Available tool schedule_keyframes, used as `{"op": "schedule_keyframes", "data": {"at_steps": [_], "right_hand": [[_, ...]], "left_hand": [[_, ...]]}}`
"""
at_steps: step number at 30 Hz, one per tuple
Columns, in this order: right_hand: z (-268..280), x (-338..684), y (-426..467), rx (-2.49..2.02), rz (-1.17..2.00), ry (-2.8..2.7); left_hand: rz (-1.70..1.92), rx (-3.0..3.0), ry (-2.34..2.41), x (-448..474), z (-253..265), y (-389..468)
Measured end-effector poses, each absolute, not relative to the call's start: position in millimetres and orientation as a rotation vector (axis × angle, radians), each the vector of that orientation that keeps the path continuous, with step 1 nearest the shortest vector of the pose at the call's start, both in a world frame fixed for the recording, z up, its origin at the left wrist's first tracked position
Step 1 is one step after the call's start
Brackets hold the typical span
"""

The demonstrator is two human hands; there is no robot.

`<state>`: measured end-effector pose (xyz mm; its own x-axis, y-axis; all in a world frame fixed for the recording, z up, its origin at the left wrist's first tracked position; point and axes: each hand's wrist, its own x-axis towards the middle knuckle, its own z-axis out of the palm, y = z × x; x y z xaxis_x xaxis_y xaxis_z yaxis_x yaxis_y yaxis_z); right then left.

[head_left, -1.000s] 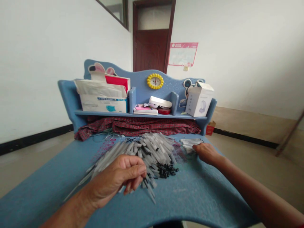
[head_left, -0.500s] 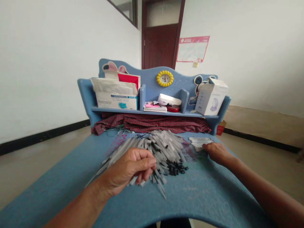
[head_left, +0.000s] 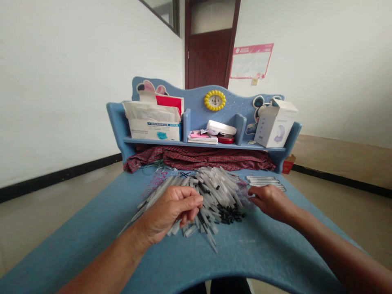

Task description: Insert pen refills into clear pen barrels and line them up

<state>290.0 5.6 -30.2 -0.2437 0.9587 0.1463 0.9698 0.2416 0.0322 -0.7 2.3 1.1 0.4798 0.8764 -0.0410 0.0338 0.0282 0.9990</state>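
My left hand [head_left: 177,206] is closed in a pinch over the front of a heap of clear, translucent plastic pen tubes [head_left: 220,185]. Whatever it may hold is too small or hidden to make out. My right hand [head_left: 269,201] hovers right of the heap with fingers bent and thumb apart, and nothing shows between them. Just beyond it lies a neat row of slim whitish tubes with dark ends [head_left: 265,182]. Small black caps [head_left: 231,214] form a pile between my hands, by the heap's right front. Some tubes stick out toward me.
The blue desk [head_left: 239,253] has a raised shelf [head_left: 202,143] at its back. On it stand a mask box [head_left: 153,130], booklets [head_left: 202,139], a red round tin [head_left: 226,139] and a white box [head_left: 275,124]. A folded checked cloth [head_left: 199,158] lies beneath.
My right hand has drawn back left and toward me from the row of tubes, and its thumb and fingers have parted. The left hand keeps its pinch over the heap.
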Motion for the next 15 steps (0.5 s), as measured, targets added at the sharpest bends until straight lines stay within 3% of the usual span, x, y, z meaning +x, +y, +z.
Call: {"op": "schedule_keyframes", "data": {"at_steps": [6, 15], "right_hand": [[-12.7, 248.6, -12.2, -1.484, 0.116, -2.376], [-14.7, 224.1, -8.5, -1.528, 0.075, -2.443]], "left_hand": [[0.905, 1.363, 0.872, -2.4, -2.3, 6.8], [1.031, 1.313, 0.890, -2.6, -1.4, 8.0]]}}
